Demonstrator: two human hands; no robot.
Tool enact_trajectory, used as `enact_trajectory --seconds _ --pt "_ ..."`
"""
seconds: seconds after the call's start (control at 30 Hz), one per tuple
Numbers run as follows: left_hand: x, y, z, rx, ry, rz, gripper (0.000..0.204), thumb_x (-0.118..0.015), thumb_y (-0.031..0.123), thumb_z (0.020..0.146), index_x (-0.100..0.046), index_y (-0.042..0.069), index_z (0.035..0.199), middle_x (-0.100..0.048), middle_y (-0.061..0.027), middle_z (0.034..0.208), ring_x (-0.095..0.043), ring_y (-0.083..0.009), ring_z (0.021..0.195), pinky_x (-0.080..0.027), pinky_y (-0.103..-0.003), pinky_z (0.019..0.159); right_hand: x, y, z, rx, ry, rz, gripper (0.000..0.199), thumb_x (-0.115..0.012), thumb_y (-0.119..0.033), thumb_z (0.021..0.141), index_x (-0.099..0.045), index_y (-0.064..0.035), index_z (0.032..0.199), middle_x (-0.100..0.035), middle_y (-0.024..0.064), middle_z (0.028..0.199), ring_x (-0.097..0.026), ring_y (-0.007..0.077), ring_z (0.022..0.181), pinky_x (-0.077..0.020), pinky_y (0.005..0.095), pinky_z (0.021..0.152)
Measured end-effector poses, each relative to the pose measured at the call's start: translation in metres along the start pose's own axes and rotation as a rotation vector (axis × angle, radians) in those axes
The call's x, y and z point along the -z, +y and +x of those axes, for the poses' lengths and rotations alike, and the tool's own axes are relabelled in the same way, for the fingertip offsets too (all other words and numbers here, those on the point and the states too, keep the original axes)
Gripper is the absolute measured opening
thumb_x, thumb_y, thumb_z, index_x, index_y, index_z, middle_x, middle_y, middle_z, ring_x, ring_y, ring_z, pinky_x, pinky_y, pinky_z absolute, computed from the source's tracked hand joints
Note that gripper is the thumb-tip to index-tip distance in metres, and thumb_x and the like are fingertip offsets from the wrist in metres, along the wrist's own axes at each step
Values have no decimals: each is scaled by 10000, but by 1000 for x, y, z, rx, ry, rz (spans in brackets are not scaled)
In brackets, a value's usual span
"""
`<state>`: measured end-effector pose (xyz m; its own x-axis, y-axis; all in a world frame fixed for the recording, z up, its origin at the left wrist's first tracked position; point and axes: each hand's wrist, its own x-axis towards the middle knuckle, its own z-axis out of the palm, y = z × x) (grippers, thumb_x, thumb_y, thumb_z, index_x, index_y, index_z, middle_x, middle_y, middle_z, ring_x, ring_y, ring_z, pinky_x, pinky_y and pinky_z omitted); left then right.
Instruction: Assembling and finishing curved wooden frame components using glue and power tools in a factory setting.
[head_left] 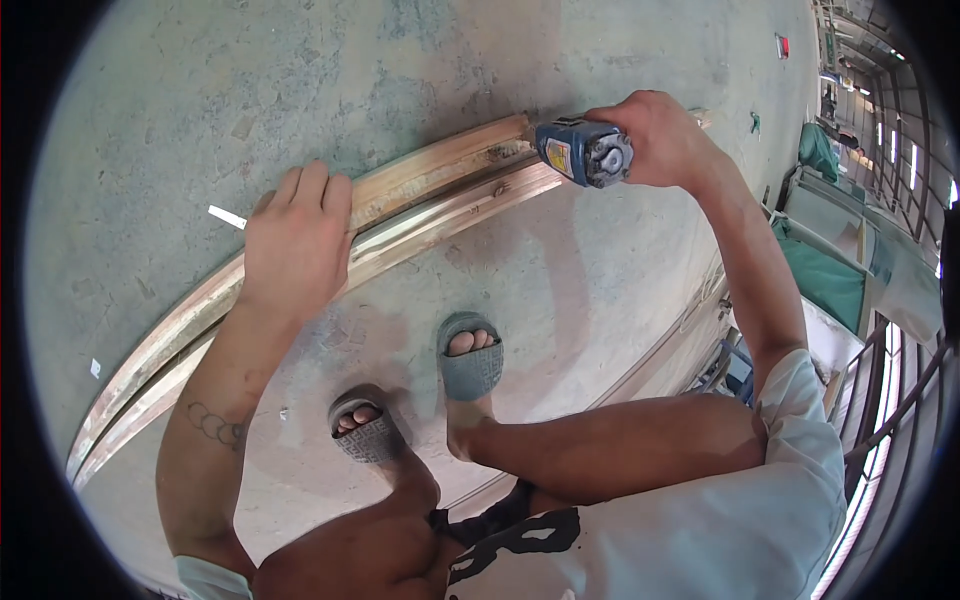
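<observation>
Bent knees and a pale shirt filled the bottom of the head view, with two feet in grey slippers (470,365) planted on the concrete floor (300,90) just below the work. Beyond them a long wooden frame piece (420,195) lay across the floor, running from lower left up toward the right. The left hand (298,245) rested palm-down on it near its middle, fingers (318,190) flat and close together, pressing on the wood rather than gripping anything. The right hand (655,140) was wrapped tight around the grip of a blue power drill (583,152), whose front end met the frame's upper right stretch; the bit itself could not be seen. Green-covered stacks (830,280) stood well off to the right.

Judging from this, the wood was pinned by one palm only, so it could twist or skid under the tool's push. The slippers left the toes bare and fairly near the frame, and the pressing hand lay on the same piece the drill was working.
</observation>
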<state>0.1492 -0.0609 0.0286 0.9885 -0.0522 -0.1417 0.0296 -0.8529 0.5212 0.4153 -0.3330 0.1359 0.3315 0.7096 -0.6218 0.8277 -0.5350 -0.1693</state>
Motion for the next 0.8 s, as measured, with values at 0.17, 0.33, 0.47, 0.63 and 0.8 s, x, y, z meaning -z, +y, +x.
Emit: enact_trajectory --seconds 0.17,0.33,0.47,0.63,0.8 --pt "-1 -5 -6 -45 -9 32 324 -769 116 730 -548 58 960 -541 -106 995 -607 -291 960 -546 -401 781 -2 -3 -2 -1 37 -30 266 -733 -197 711 -743 -159 973 -723 123 856 -672 371 857 -546 491 782" --pt "-1 -5 -4 -39 -30 41 311 -759 115 742 -548 57 963 -539 -106 987 -608 -283 961 -552 -390 766 -2 -2 3 5 -8 -42 262 -736 -210 707 -737 -155 963 -718 123 844 -671 371 850 -547 491 776" --pt "-1 -5 0 -50 -15 41 293 -744 104 744 -551 54 959 -542 -106 980 -613 -280 954 -556 -387 762 -4 5 -1 52 34 -12 318 -769 -224 680 -733 -126 980 -712 142 823 -671 385 812 -544 477 741" --pt "-5 -7 -4 -32 28 -15 374 -798 80 691 -521 74 942 -515 -122 983 -585 -319 940 -528 -426 764 -4 1 0 60 19 26 364 -803 -227 655 -714 -86 978 -697 166 788 -664 410 765 -532 472 680" --pt "1 -7 -1 -53 2 20 318 -749 102 727 -554 48 973 -551 -106 990 -618 -277 957 -556 -381 770 -10 6 0 79 63 9 347 -801 -217 656 -697 -77 957 -690 172 786 -660 416 766 -526 473 673"
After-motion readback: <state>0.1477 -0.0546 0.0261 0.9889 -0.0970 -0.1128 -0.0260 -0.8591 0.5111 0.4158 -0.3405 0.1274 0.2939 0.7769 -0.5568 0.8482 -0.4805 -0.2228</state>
